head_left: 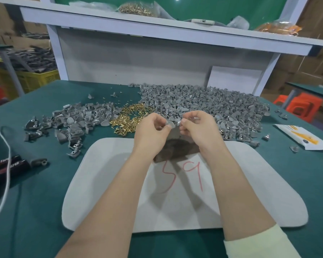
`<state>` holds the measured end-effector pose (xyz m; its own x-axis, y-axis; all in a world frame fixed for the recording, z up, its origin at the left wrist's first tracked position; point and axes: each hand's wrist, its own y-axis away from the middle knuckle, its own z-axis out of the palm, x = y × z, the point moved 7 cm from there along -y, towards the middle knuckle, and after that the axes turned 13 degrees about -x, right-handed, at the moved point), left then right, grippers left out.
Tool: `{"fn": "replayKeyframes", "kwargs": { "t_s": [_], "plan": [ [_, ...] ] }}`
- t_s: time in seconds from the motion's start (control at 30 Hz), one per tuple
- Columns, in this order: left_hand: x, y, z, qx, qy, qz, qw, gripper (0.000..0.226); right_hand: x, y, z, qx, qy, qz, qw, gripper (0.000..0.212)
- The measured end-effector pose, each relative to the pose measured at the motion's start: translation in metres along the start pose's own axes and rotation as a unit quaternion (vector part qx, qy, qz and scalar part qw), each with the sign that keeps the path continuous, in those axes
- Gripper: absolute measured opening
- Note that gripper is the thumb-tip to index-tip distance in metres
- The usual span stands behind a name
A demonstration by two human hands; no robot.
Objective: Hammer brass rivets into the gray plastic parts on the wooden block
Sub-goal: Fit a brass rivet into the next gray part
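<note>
- Gray plastic parts [203,105]: plastic, matt, smooth.
- Brass rivets [131,117]: metal, glossy, yellow sheen.
- Wooden block [177,148]: dk wood, dull, rough-looking.
- Pad [104,183]: white, matt, smooth surf.
- Table cover [45,211]: green, matt.

White mat [101,183] marked 59 in red, yellow crate [37,80] far left, orange stool [298,107] far right

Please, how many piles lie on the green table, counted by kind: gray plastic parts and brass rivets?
Gray plastic parts: 2, left pile and right pile
Brass rivets pile: 1
Total: 3
</note>
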<state>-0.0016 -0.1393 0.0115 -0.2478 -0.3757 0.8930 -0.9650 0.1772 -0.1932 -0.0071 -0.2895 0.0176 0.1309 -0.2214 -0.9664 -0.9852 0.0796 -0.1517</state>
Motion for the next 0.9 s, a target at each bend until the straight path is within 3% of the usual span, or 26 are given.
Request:
{"fn": "replayKeyframes", "kwargs": {
  "t_s": [0.1, 0.2, 0.33, 0.53, 0.6, 0.73, 0.8, 0.9],
  "plan": [
    [-0.005, 0.002, -0.005, 0.017, -0.088, -0.056, 0.994, 0.022, 0.0, 0.0, -0.003, 0.023, 0.14, 0.012, 0.99, 0.01],
    [-0.011, 0.003, -0.012, 0.038, -0.062, -0.081, 0.994, 0.02, -0.005, 0.004, -0.004, -0.001, 0.275, 0.01, 0.961, 0.004],
    [-0.013, 0.001, -0.006, 0.0, -0.037, -0.083, 0.996, 0.02, 0.0, 0.005, -0.006, -0.082, 0.351, 0.06, 0.931, 0.005],
    [-0.015, 0.001, 0.003, -0.028, -0.146, -0.113, 0.982, 0.018, 0.002, 0.004, 0.002, -0.083, 0.427, 0.076, 0.897, 0.01],
    [-0.015, 0.002, 0.004, -0.034, -0.147, -0.115, 0.982, 0.014, 0.002, 0.004, 0.001, -0.064, 0.425, 0.073, 0.9, 0.009],
    [-0.012, 0.0, -0.001, -0.017, -0.139, -0.113, 0.984, 0.003, -0.007, 0.003, -0.002, -0.003, 0.297, 0.013, 0.955, 0.006],
    [-0.011, -0.001, -0.004, -0.01, -0.128, -0.105, 0.986, 0.008, -0.009, 0.002, 0.001, -0.009, 0.219, -0.007, 0.976, 0.008],
    [-0.011, 0.0, -0.004, -0.013, -0.136, -0.107, 0.985, 0.005, -0.008, 0.001, 0.005, -0.028, 0.207, -0.018, 0.978, 0.018]
  ]
}}
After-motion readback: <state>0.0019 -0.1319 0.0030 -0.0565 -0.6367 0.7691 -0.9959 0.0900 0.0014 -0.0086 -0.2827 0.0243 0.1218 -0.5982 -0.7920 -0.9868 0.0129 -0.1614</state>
